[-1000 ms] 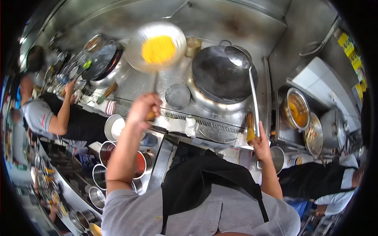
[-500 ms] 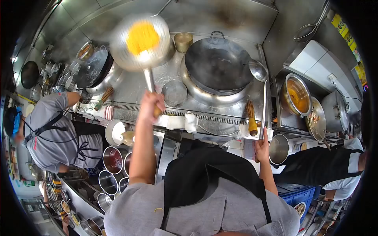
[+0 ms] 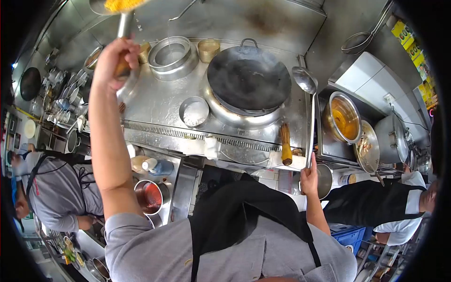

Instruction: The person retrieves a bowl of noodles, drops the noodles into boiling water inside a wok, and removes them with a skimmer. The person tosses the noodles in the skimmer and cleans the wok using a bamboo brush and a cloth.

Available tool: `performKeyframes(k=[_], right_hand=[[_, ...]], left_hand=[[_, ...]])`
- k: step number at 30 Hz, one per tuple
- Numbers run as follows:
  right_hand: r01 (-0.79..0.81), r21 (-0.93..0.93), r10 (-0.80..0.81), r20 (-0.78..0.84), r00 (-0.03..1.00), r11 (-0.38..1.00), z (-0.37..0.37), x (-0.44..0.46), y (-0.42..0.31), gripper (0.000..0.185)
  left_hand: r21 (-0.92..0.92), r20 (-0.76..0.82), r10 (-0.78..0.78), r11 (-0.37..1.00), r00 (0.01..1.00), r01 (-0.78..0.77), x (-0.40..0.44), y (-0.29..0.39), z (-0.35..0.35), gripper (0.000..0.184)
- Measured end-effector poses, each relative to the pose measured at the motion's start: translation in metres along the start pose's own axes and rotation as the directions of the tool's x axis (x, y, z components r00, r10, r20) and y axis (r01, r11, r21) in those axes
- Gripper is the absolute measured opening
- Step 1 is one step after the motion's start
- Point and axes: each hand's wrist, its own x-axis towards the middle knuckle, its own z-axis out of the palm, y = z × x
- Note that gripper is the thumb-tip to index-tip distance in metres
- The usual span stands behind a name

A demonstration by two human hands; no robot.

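My left hand (image 3: pixel 114 63) is raised at the upper left, fingers wrapped round the handle of a round strainer (image 3: pixel 125 26). Yellow food (image 3: pixel 123 4), too small-grained to name, lies in its bowl, which the top edge cuts off. A few drops hang in the air beside the handle. At the right, my right hand (image 3: pixel 309 180) grips the long handle of a metal ladle (image 3: pixel 305 81); its bowl is up beside the wok's right rim. The large black wok (image 3: pixel 249 80) sits on a burner between both hands, with a little liquid at its bottom.
A metal pot (image 3: pixel 174 70) stands behind the stove's drain channel. In front lie a small strainer bowl with white contents (image 3: pixel 193 112) and a bamboo brush (image 3: pixel 286 145). Bowls of orange liquid (image 3: pixel 345 120) are at right. Co-workers stand at left (image 3: pixel 61 188) and right (image 3: pixel 371 202).
My left hand has carried the strainer with the yellow food up and to the left, uncovering the metal pot. My right hand still holds the ladle. The left co-worker has bent lower.
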Motion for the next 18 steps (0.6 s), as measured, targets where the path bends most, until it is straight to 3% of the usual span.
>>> performKeyframes(k=[2,3,6,8,9,10,12,14,15,17,18], right_hand=[[-0.068,0.136,0.067,0.009,0.998,0.988,0.009,-0.005,-0.003,0.075],[-0.037,0.040,0.035,0.027,0.999,0.999,0.007,-0.003,0.025,0.075],[-0.052,0.075,0.051,0.017,0.999,0.996,0.008,-0.013,0.038,0.077],[-0.129,0.043,0.128,0.029,0.991,0.991,0.001,-0.018,0.038,0.076],[-0.128,0.033,0.127,0.026,0.992,0.991,-0.001,-0.020,0.042,0.076],[-0.127,0.016,0.127,0.024,0.992,0.992,-0.007,-0.021,0.047,0.075],[-0.140,0.003,0.140,0.016,0.990,0.990,-0.015,-0.026,0.055,0.077],[-0.058,-0.179,0.057,-0.010,0.998,0.982,-0.026,-0.025,0.068,0.080],[-0.077,-0.147,0.076,-0.015,0.997,0.986,-0.027,-0.028,0.078,0.082],[-0.149,-0.109,0.152,0.019,0.988,0.983,-0.033,-0.036,0.080,0.082],[-0.168,-0.104,0.172,0.037,0.984,0.980,-0.037,-0.031,0.074,0.082]], left_hand=[[0.025,0.036,0.049,0.998,0.998,-0.050,-0.001,0.003,0.008,0.028],[0.007,0.026,0.069,0.998,0.997,-0.070,-0.010,-0.019,0.005,0.030],[0.023,-0.094,0.056,0.998,0.994,-0.055,-0.058,-0.148,-0.005,0.019],[-0.044,-0.180,-0.081,0.996,0.980,0.074,-0.107,-0.232,0.005,0.021],[-0.248,-0.152,-0.293,0.936,0.944,0.251,-0.116,-0.247,0.000,0.023],[-0.436,-0.082,-0.491,0.800,0.867,0.412,-0.117,-0.255,-0.006,0.025],[-0.585,-0.069,-0.682,0.619,0.728,0.525,-0.110,-0.254,-0.016,0.019],[-0.327,-0.169,-0.476,0.853,0.863,0.406,-0.109,-0.223,0.000,0.007],[-0.243,-0.185,-0.288,0.940,0.940,0.240,-0.100,-0.205,-0.001,0.011],[-0.146,-0.003,-0.104,0.984,0.995,0.102,-0.077,-0.134,0.009,0.012],[-0.104,-0.088,-0.101,0.990,0.991,0.092,-0.059,-0.101,0.009,0.006]])
